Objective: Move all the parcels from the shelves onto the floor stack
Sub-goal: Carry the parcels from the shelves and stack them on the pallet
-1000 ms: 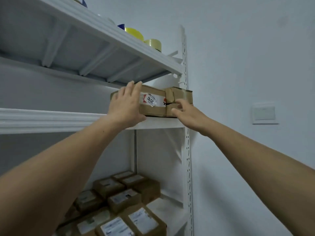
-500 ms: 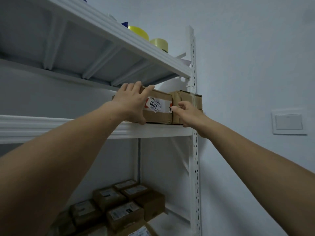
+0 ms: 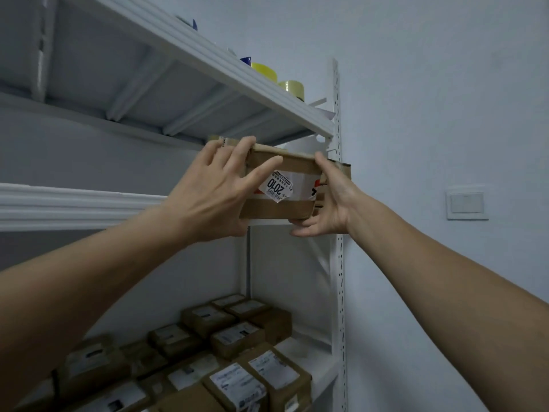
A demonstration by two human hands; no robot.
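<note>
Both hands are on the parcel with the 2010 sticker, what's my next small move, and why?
Probably slide the parcel straight toward you, clear of the middle shelf, before lowering it. Your left hand and right hand grip its two ends, and its base looks level with the shelf edge.

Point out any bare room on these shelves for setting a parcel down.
Bottom shelf: a bare white strip between the parcels and the right upright; the rest is packed. Middle shelf: nothing rises left of the held parcel, though its top is hidden. Top shelf: tape rolls at its right end.
</note>
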